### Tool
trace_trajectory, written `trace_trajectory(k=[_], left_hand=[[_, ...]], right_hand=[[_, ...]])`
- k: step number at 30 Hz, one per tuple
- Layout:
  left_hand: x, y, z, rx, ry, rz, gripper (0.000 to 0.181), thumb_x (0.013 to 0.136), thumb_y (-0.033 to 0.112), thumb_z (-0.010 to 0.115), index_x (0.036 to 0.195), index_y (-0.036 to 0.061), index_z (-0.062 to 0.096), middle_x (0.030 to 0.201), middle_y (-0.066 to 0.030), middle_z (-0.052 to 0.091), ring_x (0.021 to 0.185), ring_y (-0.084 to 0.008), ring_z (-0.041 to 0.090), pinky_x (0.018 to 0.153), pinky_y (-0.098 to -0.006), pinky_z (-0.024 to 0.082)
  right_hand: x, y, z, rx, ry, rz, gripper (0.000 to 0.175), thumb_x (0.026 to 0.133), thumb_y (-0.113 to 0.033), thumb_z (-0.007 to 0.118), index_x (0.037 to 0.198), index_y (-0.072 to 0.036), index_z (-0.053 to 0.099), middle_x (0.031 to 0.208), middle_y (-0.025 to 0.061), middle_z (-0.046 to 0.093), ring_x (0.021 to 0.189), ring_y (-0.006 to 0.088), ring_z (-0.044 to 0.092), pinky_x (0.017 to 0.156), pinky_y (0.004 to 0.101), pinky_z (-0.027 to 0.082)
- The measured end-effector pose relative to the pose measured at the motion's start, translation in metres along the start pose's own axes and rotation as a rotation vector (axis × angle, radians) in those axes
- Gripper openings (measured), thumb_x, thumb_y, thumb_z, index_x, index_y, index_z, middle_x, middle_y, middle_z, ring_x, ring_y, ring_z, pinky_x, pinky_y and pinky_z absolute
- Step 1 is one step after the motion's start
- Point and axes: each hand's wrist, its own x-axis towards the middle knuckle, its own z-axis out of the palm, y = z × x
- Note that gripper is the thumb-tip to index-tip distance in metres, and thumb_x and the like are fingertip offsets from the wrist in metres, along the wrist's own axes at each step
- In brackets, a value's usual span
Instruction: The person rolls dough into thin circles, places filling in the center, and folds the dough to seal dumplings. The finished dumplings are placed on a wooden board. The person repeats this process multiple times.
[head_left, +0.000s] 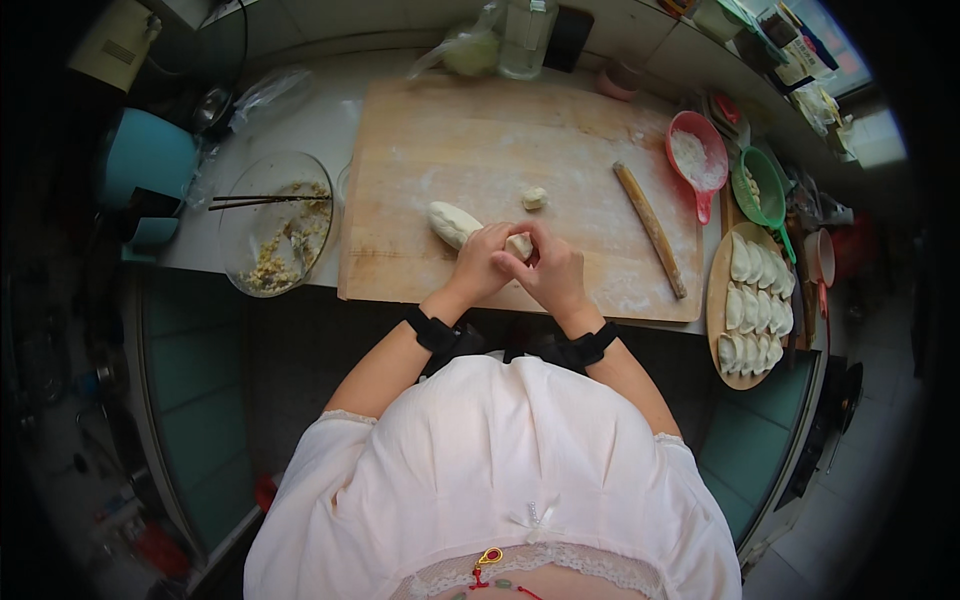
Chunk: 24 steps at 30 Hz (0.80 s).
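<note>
A thick roll of pale dough (452, 223) lies slantwise on the floured wooden board (420, 150). My left hand (484, 259) is closed around its near right end. At that end, my right hand (553, 266) pinches the dough tip (519, 245) between thumb and fingers, and both hands touch there. Whether the tip is still joined to the roll is hidden by my fingers. Just beyond my hands sits one small cut piece of dough (534, 198). A wooden rolling pin (649, 229) lies to the right on the board.
On the left stands a glass bowl (234, 247) of filling, with chopsticks (262, 200) across it. To the right are a red scoop of flour (703, 201), a green strainer (784, 240) and an oval tray (718, 300) of several dumplings. A glass jar (527, 37) stands behind the board.
</note>
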Motion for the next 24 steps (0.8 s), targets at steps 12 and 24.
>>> trace_trajectory(k=[12,24], left_hand=[[0.006,0.0,-0.004,0.09,-0.112,0.006,0.03,0.077,0.023,0.073,0.103,0.011,0.066,0.097,-0.012,0.068,0.093,-0.0367,0.062,0.081,-0.0464,0.05],[0.011,-0.001,-0.016,-0.031,-0.215,-0.093,0.024,0.081,0.023,0.072,0.097,0.0059,0.066,0.092,-0.0129,0.069,0.086,-0.0341,0.066,0.074,-0.0396,0.051]], right_hand=[[0.002,0.011,0.0,-0.116,-0.069,-0.059,0.031,0.083,-0.036,0.076,0.092,-0.009,0.062,0.064,0.0081,0.061,0.057,0.026,0.062,0.051,0.0355,0.046],[0.012,-0.001,-0.013,-0.006,0.033,-0.02,0.034,0.084,-0.035,0.076,0.102,-0.009,0.062,0.084,0.01,0.061,0.064,0.0251,0.063,0.056,0.0354,0.051]])
